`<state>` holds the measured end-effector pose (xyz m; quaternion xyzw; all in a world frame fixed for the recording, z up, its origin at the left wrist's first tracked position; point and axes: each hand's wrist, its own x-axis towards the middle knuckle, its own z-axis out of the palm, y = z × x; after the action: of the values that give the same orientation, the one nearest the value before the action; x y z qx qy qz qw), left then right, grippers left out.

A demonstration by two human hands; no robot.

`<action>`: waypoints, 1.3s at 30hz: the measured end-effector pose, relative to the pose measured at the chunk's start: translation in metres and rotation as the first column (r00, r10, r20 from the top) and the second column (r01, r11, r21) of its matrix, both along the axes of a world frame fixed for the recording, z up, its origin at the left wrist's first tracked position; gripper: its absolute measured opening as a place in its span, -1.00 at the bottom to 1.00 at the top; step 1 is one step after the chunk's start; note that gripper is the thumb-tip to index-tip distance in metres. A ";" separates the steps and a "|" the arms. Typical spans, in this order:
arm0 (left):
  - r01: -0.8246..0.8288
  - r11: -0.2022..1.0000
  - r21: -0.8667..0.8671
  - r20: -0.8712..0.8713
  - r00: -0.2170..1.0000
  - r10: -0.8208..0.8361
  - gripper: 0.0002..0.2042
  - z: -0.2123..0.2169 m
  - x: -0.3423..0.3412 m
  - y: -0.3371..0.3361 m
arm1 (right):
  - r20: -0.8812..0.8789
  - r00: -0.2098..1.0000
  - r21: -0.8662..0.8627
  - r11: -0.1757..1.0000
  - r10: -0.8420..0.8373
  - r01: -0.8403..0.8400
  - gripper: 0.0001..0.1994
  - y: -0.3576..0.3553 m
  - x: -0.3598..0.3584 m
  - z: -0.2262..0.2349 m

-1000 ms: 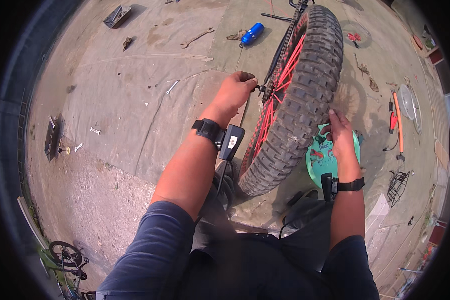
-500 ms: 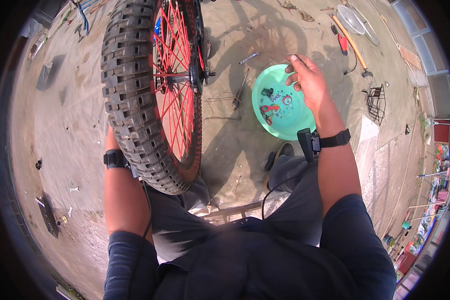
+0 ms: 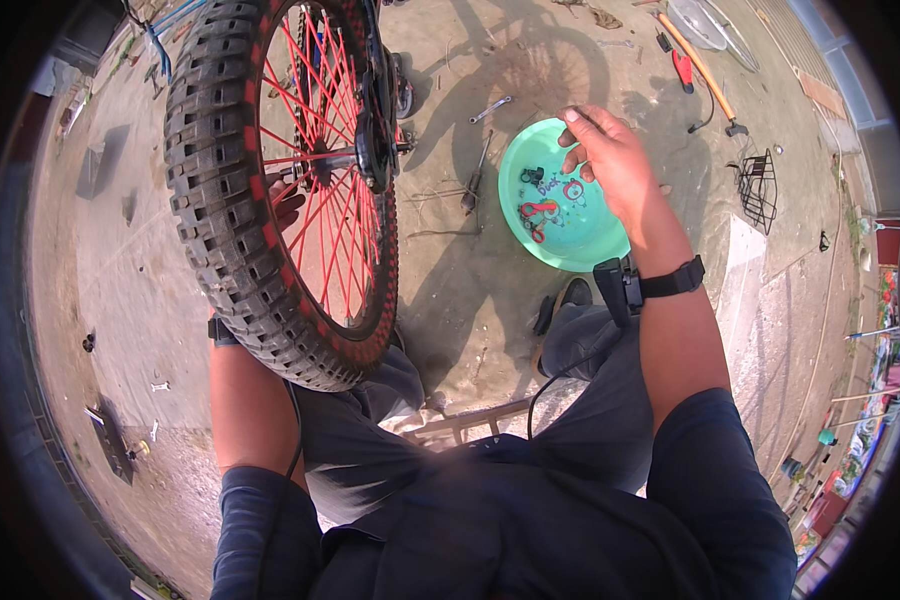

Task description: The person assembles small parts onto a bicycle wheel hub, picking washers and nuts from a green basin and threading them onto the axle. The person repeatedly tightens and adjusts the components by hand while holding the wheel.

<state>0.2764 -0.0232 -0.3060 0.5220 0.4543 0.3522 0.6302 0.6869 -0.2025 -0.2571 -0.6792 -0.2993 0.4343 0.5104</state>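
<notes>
A bicycle wheel with a knobby black tyre (image 3: pixel 208 165), a red rim and red spokes (image 3: pixel 332 235) stands at my left. Behind it, my left hand (image 3: pixel 288 203) shows partly between the spokes, its fingers near the axle; tyre and spokes hide the rest. My right hand (image 3: pixel 612 165) is raised over the right part of a light green basin (image 3: pixel 515 215), thumb and fingers loosely bent and apart, with nothing seen in them. In the basin lie a red-handled tool (image 3: pixel 539 209) and small dark parts (image 3: pixel 533 176).
A wrench (image 3: pixel 490 109) and a screwdriver (image 3: pixel 472 190) lie on the ground between wheel and basin. Farther right are a long orange-handled tool (image 3: pixel 705 75) and a black wire rack (image 3: pixel 757 190). At the left lie a dark flat box (image 3: pixel 110 445) and a small wrench (image 3: pixel 160 386).
The wheel has shifted left in view and shows more of its spoked side. My left hand's fingers now show through the spokes. My right hand stays above the basin.
</notes>
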 end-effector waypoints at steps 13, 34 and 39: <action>0.017 1.000 -0.008 -0.010 1.000 -0.017 -0.64 -0.004 0.004 -0.003 | 0.000 0.997 0.019 0.997 0.080 -0.080 -0.65 0.005 -0.018 -0.008; 0.083 0.991 0.104 -0.180 0.982 -0.063 -0.62 -0.013 0.002 -0.020 | -0.033 0.922 0.022 0.922 0.386 -0.385 -0.49 0.048 -0.140 -0.046; 0.109 0.983 0.147 -0.233 0.970 -0.072 -0.63 -0.015 -0.001 -0.025 | 0.448 0.830 0.032 0.922 0.332 -0.386 -0.56 0.052 -0.148 -0.046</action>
<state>0.2758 -0.0479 -0.3213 0.6276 0.4695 0.2961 0.5459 0.5385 -0.1510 -0.3027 -0.6580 -0.5534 0.3410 0.3801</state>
